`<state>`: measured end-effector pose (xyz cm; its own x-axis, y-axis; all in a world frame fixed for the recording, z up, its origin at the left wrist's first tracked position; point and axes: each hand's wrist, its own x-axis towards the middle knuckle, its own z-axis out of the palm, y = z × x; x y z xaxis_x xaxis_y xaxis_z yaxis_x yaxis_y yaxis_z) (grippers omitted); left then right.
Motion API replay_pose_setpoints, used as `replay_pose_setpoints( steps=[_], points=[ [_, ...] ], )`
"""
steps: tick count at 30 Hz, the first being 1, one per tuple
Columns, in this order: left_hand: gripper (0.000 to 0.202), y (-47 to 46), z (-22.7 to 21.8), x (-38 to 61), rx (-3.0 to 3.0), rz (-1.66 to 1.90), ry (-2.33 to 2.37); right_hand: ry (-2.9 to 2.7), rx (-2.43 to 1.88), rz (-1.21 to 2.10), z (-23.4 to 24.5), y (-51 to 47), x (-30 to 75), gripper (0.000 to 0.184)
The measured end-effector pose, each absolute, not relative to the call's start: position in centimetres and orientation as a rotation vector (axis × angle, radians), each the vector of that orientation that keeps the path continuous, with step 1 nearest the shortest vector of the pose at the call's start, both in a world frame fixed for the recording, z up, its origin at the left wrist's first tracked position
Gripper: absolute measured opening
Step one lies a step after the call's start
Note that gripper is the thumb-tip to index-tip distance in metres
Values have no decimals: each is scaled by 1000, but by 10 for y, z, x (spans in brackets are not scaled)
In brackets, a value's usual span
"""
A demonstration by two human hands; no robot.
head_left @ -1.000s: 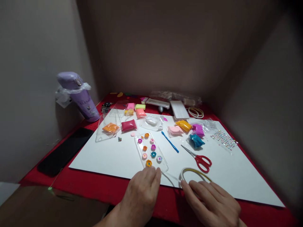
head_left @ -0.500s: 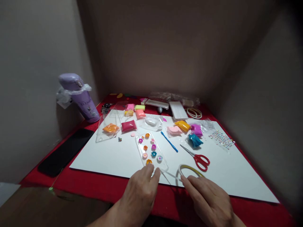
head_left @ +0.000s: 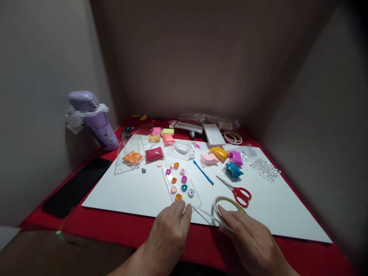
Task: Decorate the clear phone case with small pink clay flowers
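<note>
My left hand rests at the near edge of the white board, its fingertips pinched on the free end of a strip of clear tape. My right hand covers and grips the tape roll, from which the strip runs left. Just beyond my left fingertips lies a clear phone case dotted with several small clay flowers. Red-handled scissors lie just past the roll.
Packets of coloured clay, a blue modelling tool and a gem sticker sheet lie further back. A purple bottle stands at the left wall, with a black phone on the red cloth.
Both hands and the tape roll have shifted slightly left and away from me along the board's edge, the strip still stretched between them.
</note>
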<state>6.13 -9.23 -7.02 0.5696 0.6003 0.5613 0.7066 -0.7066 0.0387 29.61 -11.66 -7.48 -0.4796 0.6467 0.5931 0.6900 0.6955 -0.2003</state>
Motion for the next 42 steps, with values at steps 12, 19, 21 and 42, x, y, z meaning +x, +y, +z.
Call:
replay_pose_setpoints(
  steps=[12, 19, 21, 42],
  points=[
    [26, -92, -71, 62, -2606, -844, -1099, -2097, -1028, -195, -59, -128, 293, 25],
    [25, -98, -57, 55, -2672, -1035, -1032, -2182, -934, -557, -56, -132, 275, 25],
    [26, -103, -56, 58, -2677, -1177, -935, -2168, -928, -610, -58, -135, 272, 26],
    [31, -103, -64, 73, -2703, -1595, -691, -2172, -1500, -200, -49, -78, 337, 16]
  ],
)
